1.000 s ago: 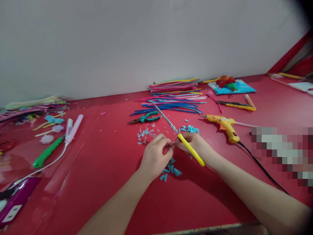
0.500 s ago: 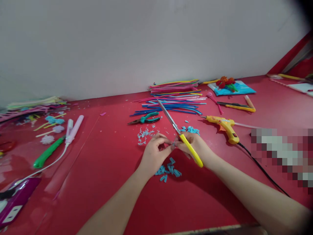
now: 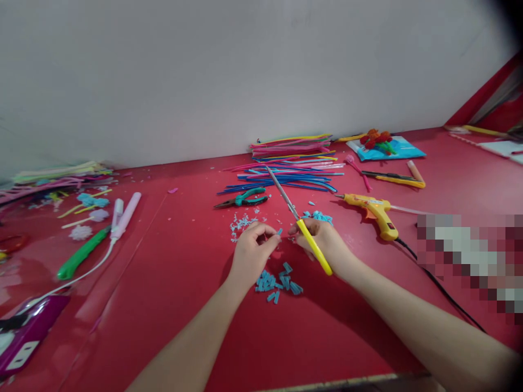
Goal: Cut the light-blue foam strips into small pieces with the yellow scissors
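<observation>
Between the thumb and forefinger of my left hand (image 3: 257, 245) is a short light-blue pipe cleaner piece (image 3: 279, 232), its end sticking out to the right. My right hand (image 3: 322, 242) holds yellow-handled scissors (image 3: 314, 246), with the blades closed and pointing up and left. A small gap separates the two hands. Below them lies a loose group of cut blue pieces (image 3: 285, 282). Another pile of blue pieces (image 3: 321, 216) sits just behind my right hand, and pale trimmings (image 3: 242, 223) are scattered behind my left.
Teal-handled pliers (image 3: 245, 198) and bundled pipe cleaners (image 3: 290, 174) lie farther back. To the right is a yellow glue gun (image 3: 373, 209) with its black cord. A green-handled tool (image 3: 81, 256), a pink hot tool (image 3: 126, 215) and a purple power strip (image 3: 35, 332) are at left.
My hands have moved apart from each other. The blue piece, pinched between both hands before, now stays in my left fingers. The scissors have shifted slightly with my right hand.
</observation>
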Demonstrator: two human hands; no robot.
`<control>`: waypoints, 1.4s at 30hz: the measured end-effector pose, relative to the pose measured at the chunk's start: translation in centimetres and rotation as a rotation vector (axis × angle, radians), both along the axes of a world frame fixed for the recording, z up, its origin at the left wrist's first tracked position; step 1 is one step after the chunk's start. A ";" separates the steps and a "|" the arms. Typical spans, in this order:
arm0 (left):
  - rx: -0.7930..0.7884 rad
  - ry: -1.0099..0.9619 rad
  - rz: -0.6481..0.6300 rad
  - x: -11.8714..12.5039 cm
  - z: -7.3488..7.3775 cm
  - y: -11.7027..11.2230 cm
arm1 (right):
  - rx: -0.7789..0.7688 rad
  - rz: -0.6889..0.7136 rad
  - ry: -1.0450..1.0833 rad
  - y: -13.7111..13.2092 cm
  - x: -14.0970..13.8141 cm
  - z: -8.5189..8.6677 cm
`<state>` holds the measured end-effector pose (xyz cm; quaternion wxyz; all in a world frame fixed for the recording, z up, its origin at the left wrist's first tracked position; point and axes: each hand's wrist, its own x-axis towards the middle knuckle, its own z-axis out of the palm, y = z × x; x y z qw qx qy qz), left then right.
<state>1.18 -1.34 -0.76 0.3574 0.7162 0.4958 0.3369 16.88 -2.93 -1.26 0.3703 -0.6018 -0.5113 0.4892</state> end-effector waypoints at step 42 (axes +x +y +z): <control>0.312 0.240 -0.054 0.7 -0.1 -1.3 | 0.180 0.033 -0.318 -0.4 -0.1 0.0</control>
